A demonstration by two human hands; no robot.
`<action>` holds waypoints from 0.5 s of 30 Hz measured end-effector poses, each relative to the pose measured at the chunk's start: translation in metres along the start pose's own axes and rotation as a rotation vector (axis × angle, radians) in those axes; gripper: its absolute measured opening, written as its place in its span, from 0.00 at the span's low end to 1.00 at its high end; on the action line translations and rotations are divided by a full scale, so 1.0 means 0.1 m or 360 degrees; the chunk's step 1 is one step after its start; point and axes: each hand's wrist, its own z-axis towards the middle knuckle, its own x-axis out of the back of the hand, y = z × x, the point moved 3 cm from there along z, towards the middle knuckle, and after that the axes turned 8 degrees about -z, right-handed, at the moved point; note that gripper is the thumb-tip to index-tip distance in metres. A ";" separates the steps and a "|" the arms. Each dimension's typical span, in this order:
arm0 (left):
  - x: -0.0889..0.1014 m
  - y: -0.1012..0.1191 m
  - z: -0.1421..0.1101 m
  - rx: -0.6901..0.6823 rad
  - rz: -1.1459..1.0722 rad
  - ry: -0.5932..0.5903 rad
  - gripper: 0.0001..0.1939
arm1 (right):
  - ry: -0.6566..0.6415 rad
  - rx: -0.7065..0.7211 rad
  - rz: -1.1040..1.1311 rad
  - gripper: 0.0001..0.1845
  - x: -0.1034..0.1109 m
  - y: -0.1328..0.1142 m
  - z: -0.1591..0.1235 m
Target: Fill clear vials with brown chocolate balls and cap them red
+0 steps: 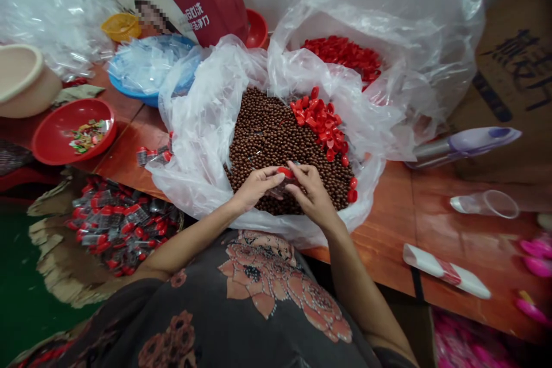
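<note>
Over a plastic-lined heap of small round brown balls [267, 126], my two hands meet at a small clear bottle [279, 188] with a red cap [285, 172]. My left hand [255, 187] is closed around the bottle from the left, its thumb by the cap. My right hand [314, 192] curls in from the right, fingers and thumb at the cap's side. The fingers partly hide the bottle, so how full it is cannot be made out. Loose red caps [321, 121] lie on the right part of the heap.
A crumpled clear plastic liner [202, 121] rings the heap. Behind it is a bag of red caps [345, 54]. Capped bottles fill a carton [47, 241] at lower left. On the left are a red bowl [43, 141] and blue basin [142, 95]; a plastic cup [483, 204] lies right.
</note>
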 end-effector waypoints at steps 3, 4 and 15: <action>0.03 0.00 0.02 0.0001 0.0108 0.0012 0.26 | 0.0207 -0.0404 0.0498 0.23 -0.04 0.12 0.00; 0.04 0.00 0.03 -0.0002 0.0141 0.0026 0.26 | 0.0292 -0.0499 0.0612 0.23 -0.06 0.15 -0.01; 0.03 -0.01 0.04 -0.0189 0.0151 0.0076 0.22 | -0.0075 0.0125 -0.0395 0.53 -0.26 -0.02 -0.07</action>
